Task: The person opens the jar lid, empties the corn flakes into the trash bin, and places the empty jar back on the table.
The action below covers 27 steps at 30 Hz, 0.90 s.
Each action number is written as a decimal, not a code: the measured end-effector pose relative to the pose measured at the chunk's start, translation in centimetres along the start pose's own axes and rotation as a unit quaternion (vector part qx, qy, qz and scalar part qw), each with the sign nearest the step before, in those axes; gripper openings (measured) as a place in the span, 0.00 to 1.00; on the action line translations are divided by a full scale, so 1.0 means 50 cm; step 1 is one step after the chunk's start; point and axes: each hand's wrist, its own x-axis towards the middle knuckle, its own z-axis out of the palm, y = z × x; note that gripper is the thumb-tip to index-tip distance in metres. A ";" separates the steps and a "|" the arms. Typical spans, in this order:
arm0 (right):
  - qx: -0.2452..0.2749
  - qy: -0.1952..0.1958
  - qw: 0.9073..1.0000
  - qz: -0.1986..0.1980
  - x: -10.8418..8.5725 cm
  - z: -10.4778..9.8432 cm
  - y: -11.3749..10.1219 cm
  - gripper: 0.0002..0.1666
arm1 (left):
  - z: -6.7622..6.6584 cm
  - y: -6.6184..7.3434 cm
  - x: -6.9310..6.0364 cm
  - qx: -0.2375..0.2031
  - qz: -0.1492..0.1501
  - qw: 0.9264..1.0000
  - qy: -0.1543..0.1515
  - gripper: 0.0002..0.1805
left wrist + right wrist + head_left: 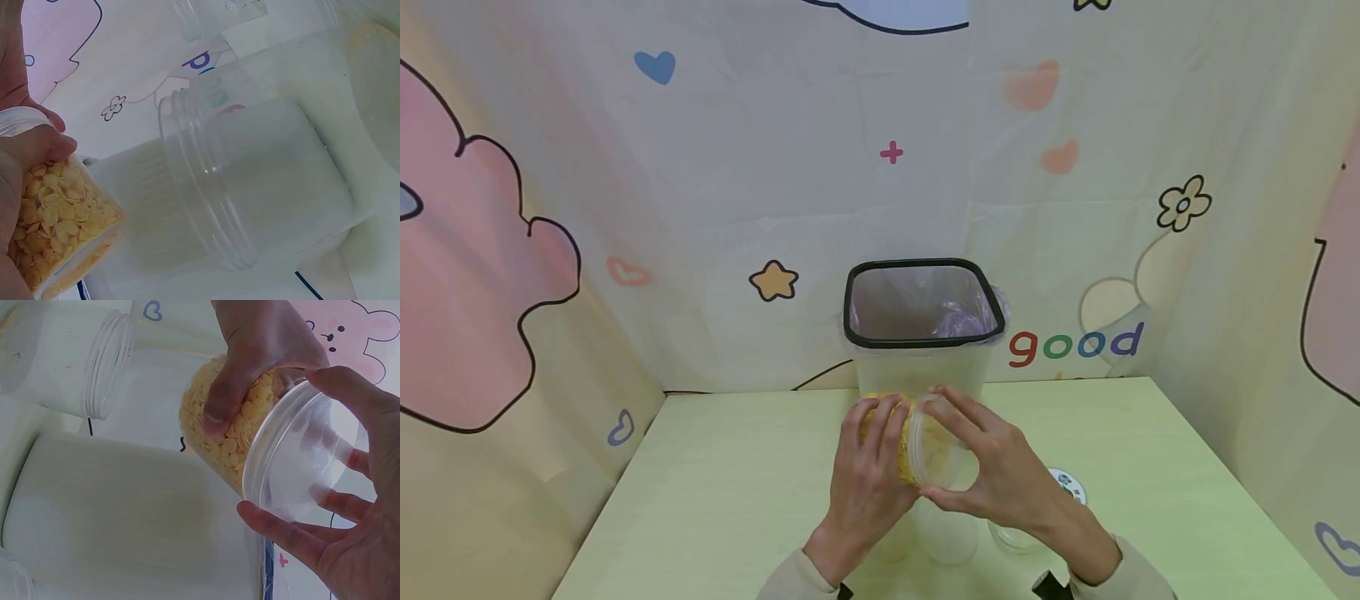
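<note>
My left hand [872, 471] grips a clear jar [69, 219] filled with pale yellow flakes, held tilted on its side above the table. At the jar's mouth is a clear round lid [300, 456], seen edge-on in the head view. My right hand [1000, 467] holds this lid by its rim, thumb on one side and fingers on the other. In the right wrist view my left thumb [219, 412] presses against the jar wall. Whether the lid is threaded on or loose cannot be told.
Behind the hands stands a pale bin [925, 367] with a black rim and purple liner. Clear jars without visible contents, one [212, 181] large in the left wrist view, stand nearer on the table [737, 483]. A white printed disc [1069, 485] lies beyond my right wrist.
</note>
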 end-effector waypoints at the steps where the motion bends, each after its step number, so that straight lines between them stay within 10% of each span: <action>1: 0.000 0.000 1.000 -0.002 0.000 0.000 0.001 0.55 | 0.000 0.000 0.000 -0.001 0.001 1.000 0.000 0.53; 19: 0.000 -0.018 0.999 0.032 -0.005 0.015 -0.008 0.54 | 0.005 -0.010 -0.009 -0.015 -0.007 1.000 -0.007 0.53; 27: -0.006 -0.022 0.981 0.192 0.000 0.022 -0.028 0.53 | 0.005 -0.009 -0.008 0.002 0.001 1.000 -0.010 0.51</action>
